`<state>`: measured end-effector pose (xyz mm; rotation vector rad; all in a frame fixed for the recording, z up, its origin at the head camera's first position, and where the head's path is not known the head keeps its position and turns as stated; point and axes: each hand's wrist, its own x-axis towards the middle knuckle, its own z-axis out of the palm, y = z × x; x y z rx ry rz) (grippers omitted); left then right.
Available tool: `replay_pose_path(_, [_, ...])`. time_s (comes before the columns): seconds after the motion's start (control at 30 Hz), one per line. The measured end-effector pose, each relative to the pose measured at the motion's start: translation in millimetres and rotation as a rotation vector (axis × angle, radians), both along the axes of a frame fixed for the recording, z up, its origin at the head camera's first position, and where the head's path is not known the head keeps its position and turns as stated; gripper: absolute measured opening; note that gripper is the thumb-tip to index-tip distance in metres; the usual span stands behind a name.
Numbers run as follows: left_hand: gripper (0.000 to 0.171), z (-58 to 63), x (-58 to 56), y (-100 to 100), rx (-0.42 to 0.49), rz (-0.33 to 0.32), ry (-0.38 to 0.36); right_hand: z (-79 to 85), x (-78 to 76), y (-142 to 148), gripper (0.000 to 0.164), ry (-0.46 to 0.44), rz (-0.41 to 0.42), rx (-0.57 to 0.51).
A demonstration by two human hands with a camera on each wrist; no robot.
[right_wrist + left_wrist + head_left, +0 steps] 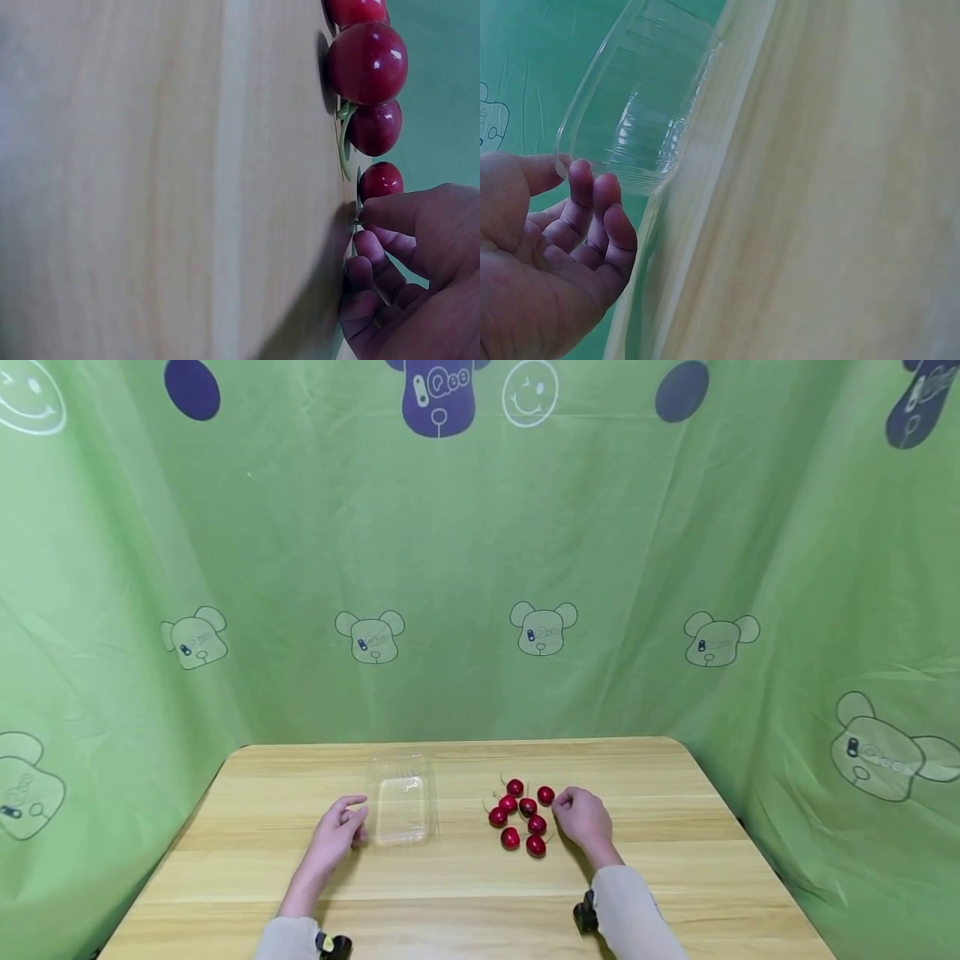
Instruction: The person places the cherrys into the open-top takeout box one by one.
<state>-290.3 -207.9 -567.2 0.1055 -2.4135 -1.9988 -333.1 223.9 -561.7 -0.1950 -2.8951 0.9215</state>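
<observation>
Several dark red cherries lie in a loose cluster on the table, with thin green stems on some. At the cluster's right side my right hand [583, 817] pinches the stem of the outermost cherry [546, 795] between thumb and fingertip. The right wrist view shows that cherry [381, 180] just beyond the fingertips, the other fingers curled in. To the left, a clear plastic box [402, 810] stands upright on the table. My left hand [337, 835] is beside its left rim, fingers loosely bent; in the left wrist view the fingertips [581, 171] are right at the rim.
The wooden table [435, 910] has rounded far corners. Green printed cloth [465, 543] hangs behind it and along both sides. Bare tabletop lies between the box and the cherries. A small black device is strapped at each wrist.
</observation>
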Motion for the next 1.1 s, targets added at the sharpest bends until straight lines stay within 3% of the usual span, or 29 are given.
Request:
replay_pose_path(0.73, [0.040,0.6,1.0,-0.6,-0.027,0.021,0.020,3.0,1.2,0.5,0.012,-0.025,0.003,-0.022])
replay_pose_path(1.1, [0.043,-1.5,0.5,-1.6,-0.049,-0.002,0.036,1.5,0.6,2.8,0.013,-0.031,0.016,-0.026])
